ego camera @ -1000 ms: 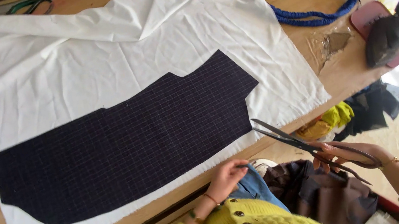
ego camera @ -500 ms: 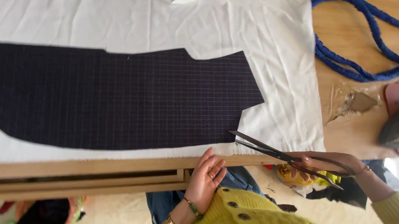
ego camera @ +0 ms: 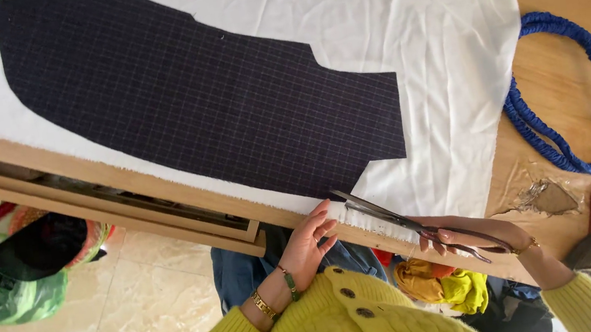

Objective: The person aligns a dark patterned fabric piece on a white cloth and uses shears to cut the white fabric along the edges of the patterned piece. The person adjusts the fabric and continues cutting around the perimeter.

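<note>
The right hand (ego camera: 472, 238) is closed through the handles of one pair of dark scissors (ego camera: 402, 222), whose blades stand slightly parted and point away from it toward the left hand (ego camera: 310, 244), the tips just meeting the near edge of the white cloth (ego camera: 444, 78). The left hand lies with fingers loosely spread and holds nothing, its fingertips touching that same frayed edge where it hangs at the lip of the wooden table (ego camera: 567, 92), just beside the scissor tips. The long axis of the scissors runs along the table edge, slightly slanted up into the cloth. Beyond both hands, farther onto the table, lies one dark checked fabric piece (ego camera: 203, 102) flat on the white cloth; its long axis runs roughly parallel to the table edge, stretching away past the left hand, and its squared end sits just above the scissor tips, so the left hand is the nearer to it. Out past the right hand one coiled blue rope (ego camera: 570, 114) lies on the bare wood, well apart from the cloth's cut line. Two bracelets (ego camera: 274, 294) circle the left wrist.
</note>
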